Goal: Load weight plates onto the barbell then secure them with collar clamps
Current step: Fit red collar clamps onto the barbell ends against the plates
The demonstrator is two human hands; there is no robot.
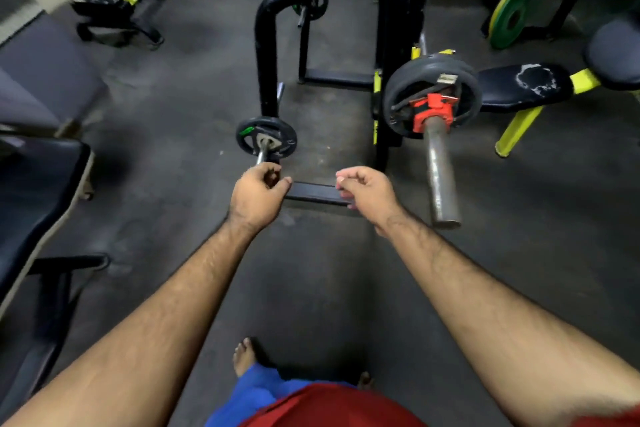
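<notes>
The barbell sleeve points toward me at the right, resting on a black rack. Dark weight plates sit on it, with a red collar clamp pressed against them. A smaller black plate sits on a storage peg at the rack's left side. My left hand hangs just below that peg's tip, fingers curled, holding nothing I can see. My right hand is loosely curled over the rack's floor bar, left of the sleeve and not touching it.
The black rack frame stands ahead with its base bar on the floor. A padded bench with yellow legs lies at right, a green and yellow plate behind it. Dark benches crowd the left. My bare feet show below.
</notes>
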